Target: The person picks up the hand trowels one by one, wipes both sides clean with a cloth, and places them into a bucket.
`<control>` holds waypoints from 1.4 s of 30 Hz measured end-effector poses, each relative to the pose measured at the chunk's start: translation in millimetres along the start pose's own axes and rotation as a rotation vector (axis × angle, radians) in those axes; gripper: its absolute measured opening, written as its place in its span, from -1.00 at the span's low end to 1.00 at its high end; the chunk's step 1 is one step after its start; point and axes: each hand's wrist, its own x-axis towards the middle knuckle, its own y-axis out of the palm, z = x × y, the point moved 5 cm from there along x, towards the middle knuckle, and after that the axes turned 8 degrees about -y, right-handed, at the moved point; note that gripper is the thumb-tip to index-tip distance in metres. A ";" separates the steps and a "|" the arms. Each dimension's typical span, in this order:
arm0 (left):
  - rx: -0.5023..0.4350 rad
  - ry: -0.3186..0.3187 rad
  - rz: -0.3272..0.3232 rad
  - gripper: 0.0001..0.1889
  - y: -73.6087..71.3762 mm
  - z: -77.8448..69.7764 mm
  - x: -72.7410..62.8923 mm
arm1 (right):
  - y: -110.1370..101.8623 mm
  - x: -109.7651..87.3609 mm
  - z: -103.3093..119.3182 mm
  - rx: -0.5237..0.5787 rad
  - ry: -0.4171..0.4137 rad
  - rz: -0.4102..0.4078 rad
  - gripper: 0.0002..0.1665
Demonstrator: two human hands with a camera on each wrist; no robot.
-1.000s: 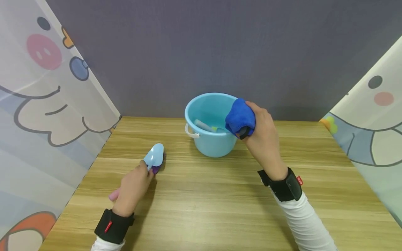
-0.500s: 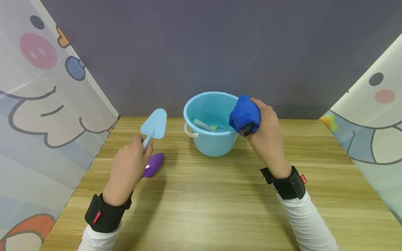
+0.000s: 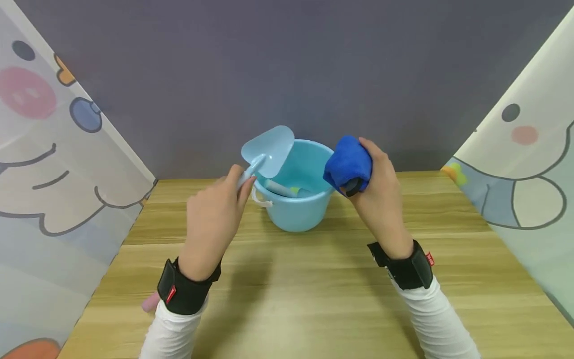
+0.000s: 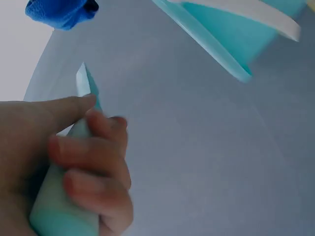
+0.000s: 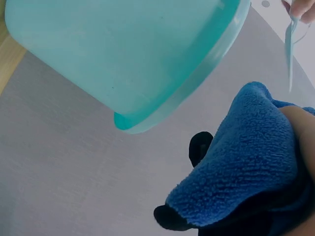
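My left hand (image 3: 214, 217) grips the handle of a light blue toy shovel (image 3: 275, 144). Its blade is raised and overlaps the bucket's left rim in the head view. In the left wrist view, fingers curl round the shovel handle (image 4: 64, 201). My right hand (image 3: 380, 204) holds a bunched blue terry cloth (image 3: 347, 162) beside the bucket's right rim. Black rounded pieces (image 5: 199, 147) stick out from the cloth; what they belong to is hidden. Between both hands stands a light blue bucket (image 3: 296, 214) with a white handle (image 3: 261, 200). A pale cylindrical handle (image 3: 278, 188) lies inside it.
A pink handle end (image 3: 151, 302) shows on the wooden table (image 3: 314, 299), partly behind my left forearm. A grey panel (image 3: 287, 70) rises behind the bucket. Cartoon-printed sheets (image 3: 515, 164) flank the table on both sides.
My left hand has lifted the light blue shovel off the purple one and moved it right and up to the bucket. My right hand stays beside the rim with the cloth.
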 end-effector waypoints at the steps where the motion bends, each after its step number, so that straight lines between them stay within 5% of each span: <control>1: -0.010 0.012 -0.002 -0.65 3.7 -4.3 0.7 | 0.0 -1.1 0.9 0.006 -0.004 -0.011 0.09; 9: 0.016 0.122 0.026 -0.64 31.2 -33.1 -4.3 | -2.8 -5.5 19.8 0.077 -0.121 -0.130 0.03; 20: -0.014 0.127 0.020 -0.65 25.7 -37.9 -0.9 | 10.9 8.5 55.7 0.032 -0.337 -0.258 -0.02; 28: 0.081 0.255 -0.124 -0.67 18.2 -48.7 -8.7 | 33.0 10.1 64.5 -0.089 -0.574 -0.278 -0.15; 32: 0.132 0.303 -0.168 -0.65 16.2 -52.6 -11.3 | 36.2 10.1 56.2 -0.049 -0.531 -0.222 -0.11; 42: 0.178 0.384 -0.152 -0.60 17.1 -55.4 -18.0 | 36.8 4.1 37.6 0.040 -0.349 -0.108 0.08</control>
